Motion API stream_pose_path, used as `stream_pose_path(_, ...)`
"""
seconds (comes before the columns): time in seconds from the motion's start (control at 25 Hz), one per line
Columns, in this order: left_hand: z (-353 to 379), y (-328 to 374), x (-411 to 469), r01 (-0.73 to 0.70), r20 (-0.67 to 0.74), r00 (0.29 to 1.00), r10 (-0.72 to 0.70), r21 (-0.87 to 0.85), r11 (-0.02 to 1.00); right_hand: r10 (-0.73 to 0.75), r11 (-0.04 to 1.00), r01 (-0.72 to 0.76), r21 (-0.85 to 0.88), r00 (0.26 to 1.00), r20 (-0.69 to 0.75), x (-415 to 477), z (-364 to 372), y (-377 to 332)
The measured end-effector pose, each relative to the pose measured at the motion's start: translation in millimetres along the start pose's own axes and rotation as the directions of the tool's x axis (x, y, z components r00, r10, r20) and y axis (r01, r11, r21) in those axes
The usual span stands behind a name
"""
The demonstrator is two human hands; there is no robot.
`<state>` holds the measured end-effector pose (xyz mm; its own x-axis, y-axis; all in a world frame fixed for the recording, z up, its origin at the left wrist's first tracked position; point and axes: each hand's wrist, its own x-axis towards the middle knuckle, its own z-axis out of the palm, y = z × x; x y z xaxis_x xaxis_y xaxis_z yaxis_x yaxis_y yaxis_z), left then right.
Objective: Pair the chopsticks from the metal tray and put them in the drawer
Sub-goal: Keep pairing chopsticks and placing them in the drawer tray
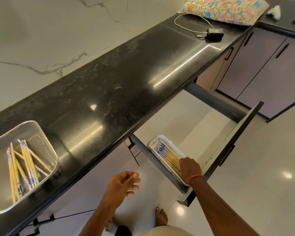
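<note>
A metal mesh tray [46,142] stands at the left end of the black counter and holds several loose bamboo chopsticks [22,164] with blue-patterned tops. The drawer [216,126] under the counter is pulled out. In its near left corner lies a white plastic bin [154,142] with several chopsticks [167,153] laid side by side. My right hand [190,166] reaches down into the bin, its fingers on the plain ends of those chopsticks; whether it grips any is hidden. My left hand [122,186] hovers below the counter edge, fingers loosely curled, holding nothing.
The black counter [126,86] runs diagonally. At its far right end lie a floral cushion [225,9], a white cable [191,19] and a small black device [215,34]. Closed cabinet doors [262,68] stand at the right. My bare feet [161,218] are on the tiled floor.
</note>
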<state>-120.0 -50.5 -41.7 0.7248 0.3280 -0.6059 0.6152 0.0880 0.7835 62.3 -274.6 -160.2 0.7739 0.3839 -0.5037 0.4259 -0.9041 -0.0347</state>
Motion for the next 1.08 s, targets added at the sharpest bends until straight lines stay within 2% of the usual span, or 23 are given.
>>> stream_pose_path(0.44, -7.0, -3.7, -2.8, -0.023, -0.015, 1.0, 0.023, 0.037, 0.999, -0.116, 0.985, 0.129, -0.111, 0.986, 0.119, -2.5, 6.4, -5.5)
stream_pose_path(0.68, -9.8, -5.1, -4.6, -0.021, -0.023, 0.999, 0.022, 0.043, 0.999, -0.11, 0.98, 0.121, -0.159, 0.991, 0.079, -0.9, 2.6, -2.2)
stream_pose_path(0.84, -14.1, -1.7, -5.2, -0.069, -0.04, 0.997, 0.071, 0.05, 0.996, -0.144, 0.987, 0.139, -0.075, 0.988, -0.054, -2.2, -9.3, -12.7)
stream_pose_path(1.08, -28.1, 25.5, -8.5, -0.187, -0.111, 0.975, 0.192, 0.051, 0.981, -0.171, 0.966, 0.187, 0.177, 0.98, -0.103, -8.8, -59.7, -49.3)
